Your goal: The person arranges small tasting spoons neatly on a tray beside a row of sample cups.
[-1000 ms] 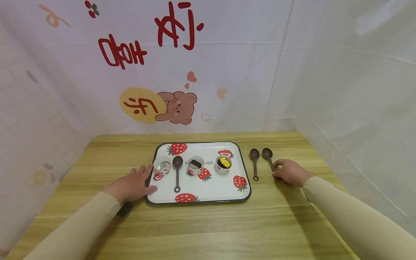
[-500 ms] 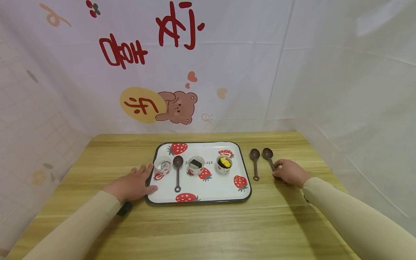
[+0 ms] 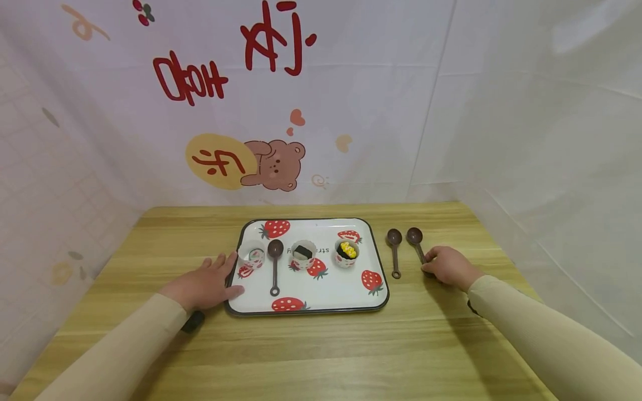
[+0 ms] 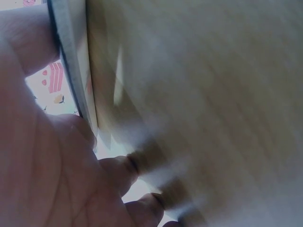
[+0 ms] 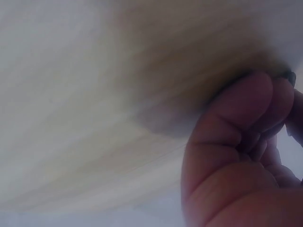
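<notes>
My left hand (image 3: 200, 285) rests at the left edge of a white strawberry-print tray (image 3: 321, 298), thumb over the dark rim and the other fingers spread beside it. In the left wrist view the fingertips touch the wooden table outside the tray wall (image 4: 71, 52). At the right, my right hand (image 3: 451, 266) pinches the handle of a dark brown spoon (image 3: 414, 236) lying on the table; the handle's end is hidden by the fingers. A second brown spoon (image 3: 394, 238) lies just left of it. In the right wrist view the thumb (image 5: 241, 101) meets the bent fingers.
On the tray stand a paper cup with a whitish piece (image 3: 252, 256), one with a dark-banded rice piece (image 3: 303, 256) and one with a yellow-topped piece (image 3: 346, 254). A third brown spoon (image 3: 275, 249) lies between the first two cups. A printed cloth (image 3: 351, 100) hangs behind the table.
Both hands, the tray and the spoons keep their places. The head view shifts only very slightly.
</notes>
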The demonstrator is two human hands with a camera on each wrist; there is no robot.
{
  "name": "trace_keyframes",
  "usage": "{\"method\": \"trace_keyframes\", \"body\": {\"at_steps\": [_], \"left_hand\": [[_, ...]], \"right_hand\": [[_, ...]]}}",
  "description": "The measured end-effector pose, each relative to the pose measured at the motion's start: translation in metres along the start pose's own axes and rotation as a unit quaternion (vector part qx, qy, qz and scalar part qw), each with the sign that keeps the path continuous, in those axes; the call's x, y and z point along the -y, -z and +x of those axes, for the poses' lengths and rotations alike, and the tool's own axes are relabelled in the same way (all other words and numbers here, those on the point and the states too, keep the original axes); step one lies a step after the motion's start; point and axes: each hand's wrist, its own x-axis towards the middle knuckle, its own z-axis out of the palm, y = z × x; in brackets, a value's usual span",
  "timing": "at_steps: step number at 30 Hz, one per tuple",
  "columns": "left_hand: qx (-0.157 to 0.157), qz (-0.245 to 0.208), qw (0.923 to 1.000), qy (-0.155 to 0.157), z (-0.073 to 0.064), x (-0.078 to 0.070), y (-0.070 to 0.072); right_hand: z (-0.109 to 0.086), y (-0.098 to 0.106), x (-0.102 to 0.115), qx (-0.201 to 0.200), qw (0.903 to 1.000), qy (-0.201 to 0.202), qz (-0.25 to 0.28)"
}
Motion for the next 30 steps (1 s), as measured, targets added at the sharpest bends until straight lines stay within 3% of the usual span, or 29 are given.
{"method": "trace_keyframes", "body": {"at_steps": [9,17,30], "left_hand": [[0.004,0.002,1.0000,0.004,-0.001,-0.001,0.001],[0.003,0.002,1.0000,0.007,-0.001,-0.002,0.001],[0.004,0.000,1.0000,0.003,0.001,0.001,0.000]], "right_hand": [[-0.002,-0.004,0.000,-0.007,0.9999,-0.009,-0.005],[-0.005,-0.004,0.004,-0.052,0.9984,-0.008,0.018],[-0.007,-0.007,0.020,-0.071,0.9880,-0.008,0.137]]}}
